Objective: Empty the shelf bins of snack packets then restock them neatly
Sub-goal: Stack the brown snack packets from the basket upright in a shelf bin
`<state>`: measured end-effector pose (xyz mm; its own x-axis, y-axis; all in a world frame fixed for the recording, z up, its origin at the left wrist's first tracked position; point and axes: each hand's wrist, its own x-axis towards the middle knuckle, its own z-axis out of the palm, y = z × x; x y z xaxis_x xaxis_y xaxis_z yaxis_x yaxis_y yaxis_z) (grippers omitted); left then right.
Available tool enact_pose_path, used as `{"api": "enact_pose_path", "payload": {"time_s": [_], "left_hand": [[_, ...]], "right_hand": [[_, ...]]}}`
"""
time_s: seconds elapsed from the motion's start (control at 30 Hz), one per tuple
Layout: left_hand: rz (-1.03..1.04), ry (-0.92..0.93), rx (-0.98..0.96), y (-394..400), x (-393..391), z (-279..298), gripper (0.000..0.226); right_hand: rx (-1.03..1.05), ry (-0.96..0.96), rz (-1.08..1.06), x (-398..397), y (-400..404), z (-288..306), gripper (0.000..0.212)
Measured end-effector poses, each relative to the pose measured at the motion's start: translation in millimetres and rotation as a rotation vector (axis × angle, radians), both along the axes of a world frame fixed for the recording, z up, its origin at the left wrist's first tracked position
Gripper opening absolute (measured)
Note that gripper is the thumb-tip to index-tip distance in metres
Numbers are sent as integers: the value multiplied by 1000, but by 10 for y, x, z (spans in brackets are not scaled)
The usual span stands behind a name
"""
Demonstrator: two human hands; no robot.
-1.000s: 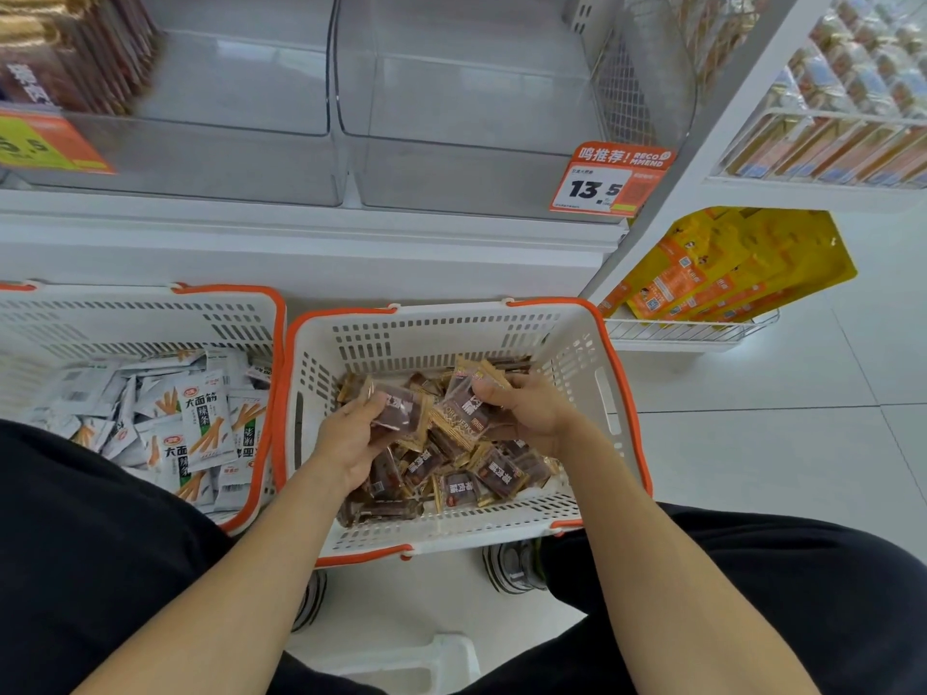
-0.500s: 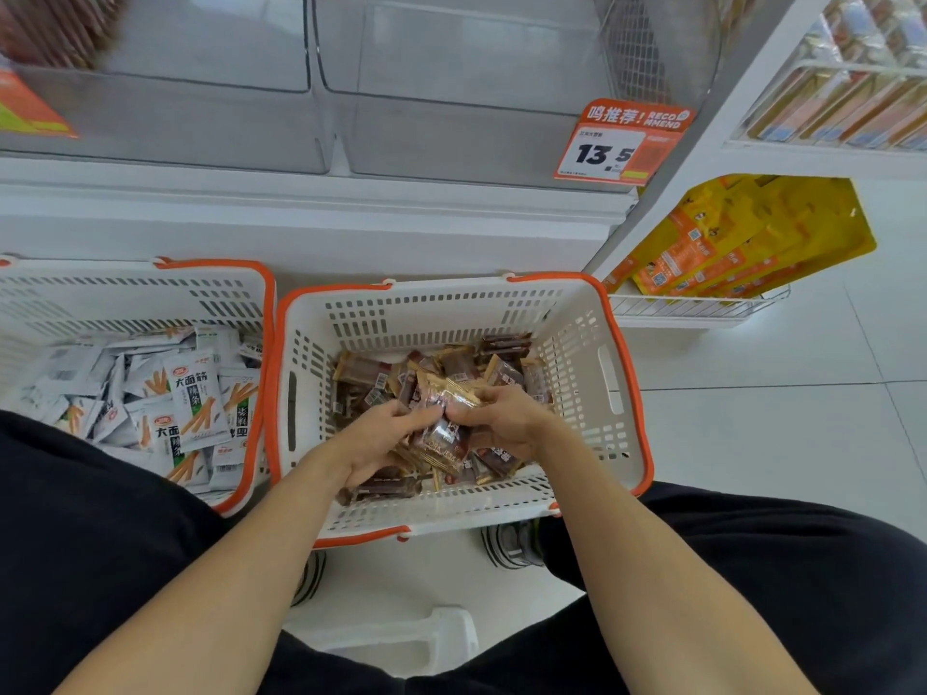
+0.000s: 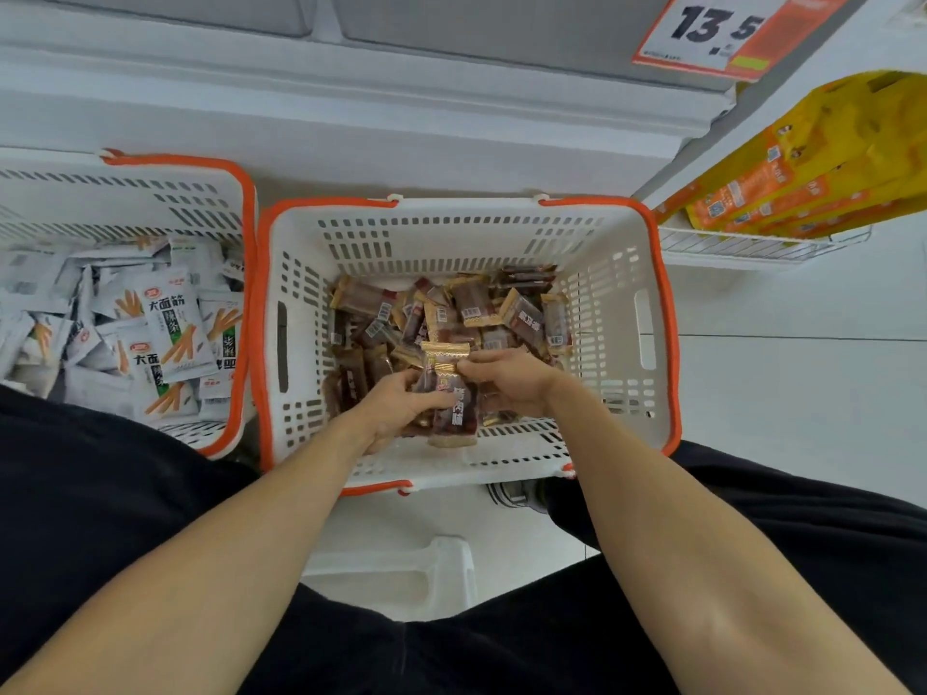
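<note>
Now lower toward basket's near rim [image 3: 451,469], both hands' fingers [image 3: 431,401] around one brown packet stack [image 3: 449,393].

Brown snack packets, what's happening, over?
Both hands, left and right, grip a stack of brown snack packets. Stack over the middle basket, loose packets beneath. Nothing in the way.

We're on a shop floor, down in a snack aisle. An orange and white price tag [image 3: 702,30] reading 13.5 hangs on the white shelf edge [image 3: 351,107]. A white wire rack [image 3: 742,243] to the right carries yellow and orange snack bags [image 3: 802,163]. On the pale tiled floor [image 3: 802,383] sit two white plastic shopping baskets with orange rims: one [image 3: 622,293] is heaped with brown wrapped snack packets [image 3: 471,303], the other [image 3: 150,193] with white packets printed with orange sticks [image 3: 170,318].
</note>
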<state>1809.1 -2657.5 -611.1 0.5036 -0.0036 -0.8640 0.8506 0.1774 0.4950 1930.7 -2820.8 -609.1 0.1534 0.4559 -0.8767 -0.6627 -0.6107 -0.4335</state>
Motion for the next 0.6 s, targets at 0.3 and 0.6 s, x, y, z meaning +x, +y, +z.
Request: {"api": "enact_pose_path", "payload": {"time_s": [0.3, 0.6], "left_hand": [[-91, 163, 138, 206, -82, -272, 71], [45, 185, 45, 285, -117, -454, 79]], "right_hand": [[-517, -530, 454, 93, -443, -680, 50], [-500, -206, 417, 316, -141, -403, 23]]}}
